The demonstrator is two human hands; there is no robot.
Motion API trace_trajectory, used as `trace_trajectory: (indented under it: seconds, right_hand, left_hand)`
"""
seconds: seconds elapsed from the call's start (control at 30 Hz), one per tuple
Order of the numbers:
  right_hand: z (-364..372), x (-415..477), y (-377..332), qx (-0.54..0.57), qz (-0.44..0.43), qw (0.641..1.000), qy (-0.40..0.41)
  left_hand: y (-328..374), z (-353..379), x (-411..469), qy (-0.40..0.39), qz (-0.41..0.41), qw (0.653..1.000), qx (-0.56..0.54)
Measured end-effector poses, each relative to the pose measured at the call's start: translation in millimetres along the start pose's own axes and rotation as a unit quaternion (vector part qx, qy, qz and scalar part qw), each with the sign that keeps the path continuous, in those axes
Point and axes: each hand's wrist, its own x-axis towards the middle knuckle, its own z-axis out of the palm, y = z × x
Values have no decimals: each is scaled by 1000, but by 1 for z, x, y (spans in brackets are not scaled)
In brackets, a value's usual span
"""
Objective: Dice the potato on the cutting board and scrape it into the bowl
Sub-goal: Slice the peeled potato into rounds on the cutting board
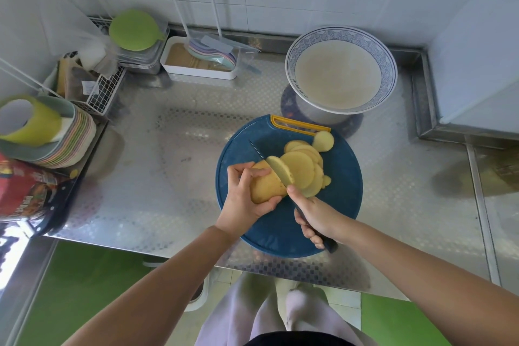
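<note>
Half the potato (266, 187) sliced, nothing diced, nothing in the bowl (292, 64)

On the steel desk (168, 149) the round blue cutting board (337, 205) sits at the near edge. The patterned bowl stands just beyond it at about one o'clock, with no potato pieces visible inside. The left hand (241, 199) curls round the uncut part of the potato, pinning it down near the board's centre. The right hand (314, 213) is wrapped round the handle of the knife (278, 170), whose blade stands at the potato's cut face with a fresh slice leaning against it. A fanned pile of round slices (302, 168) lies toward two o'clock on the board. I judge the task to be early: the slicing looks roughly half done, and what remains is cutting the slices into strips, then cubes, then the scrape into the bowl
</note>
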Motion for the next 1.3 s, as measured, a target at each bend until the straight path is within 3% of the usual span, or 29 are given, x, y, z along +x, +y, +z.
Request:
trace_trajectory:
  seconds: [0.67, 1.07, 1.2, 1.3]
  right_hand:
    - [9, 8, -2, 16, 1, 999, 48]
    - [-22, -37, 11, 181, -21, 982, -54]
    - [-33, -55, 5, 186, -54, 981, -27]
    - [-29, -61, 4, 119, -94, 988, 18]
  left_hand:
    - [3, -17, -12, 12, -16, 1000, -8]
    - [22, -22, -26, 2, -66, 996, -52]
    - [29, -19, -24, -6, -96, 992, -81]
    - [36, -13, -20, 15, -121, 988, -100]
